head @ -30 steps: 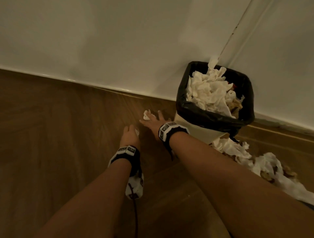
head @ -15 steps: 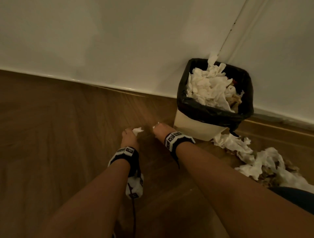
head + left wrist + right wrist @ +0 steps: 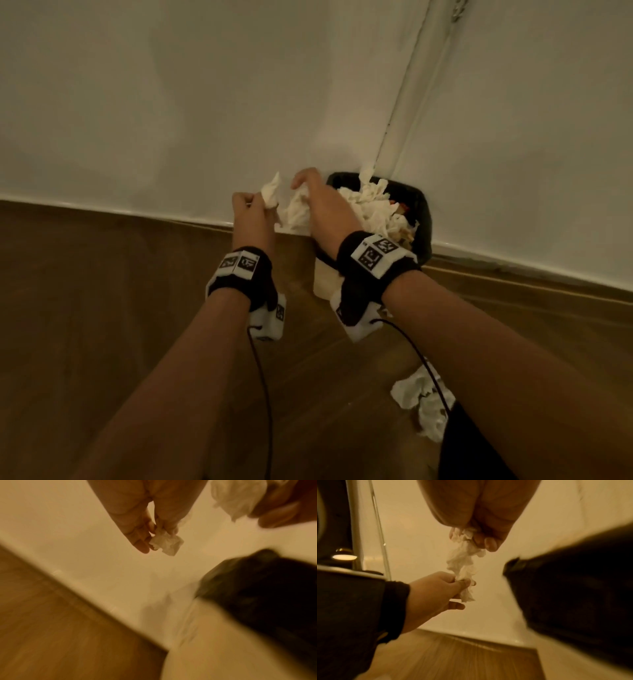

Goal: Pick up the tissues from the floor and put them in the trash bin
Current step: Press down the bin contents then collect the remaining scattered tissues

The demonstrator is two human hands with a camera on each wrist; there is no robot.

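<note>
Both hands are raised in front of the white wall, just left of the trash bin [image 3: 425, 219]. My left hand [image 3: 255, 202] pinches a small crumpled white tissue [image 3: 270, 191] between thumb and fingertips; the left wrist view shows this tissue [image 3: 165, 543] sticking out below the fingers. My right hand [image 3: 302, 187] grips a larger tissue [image 3: 294, 209] that hangs down from its curled fingers [image 3: 490, 543]. The bin has a black liner and is heaped with white tissues [image 3: 373, 205]. A pile of tissues [image 3: 419, 402] lies on the floor at the lower right.
The floor is brown wood with a white skirting board [image 3: 102, 210] along the wall. A vertical seam or pipe [image 3: 404, 99] runs up the wall behind the bin. Cables hang from both wrist cameras. A dark-clothed leg [image 3: 479, 445] is at the lower right.
Both hands have lifted from the floor, each with a tissue, and moved up and right toward the bin. The head view has tilted upward.
</note>
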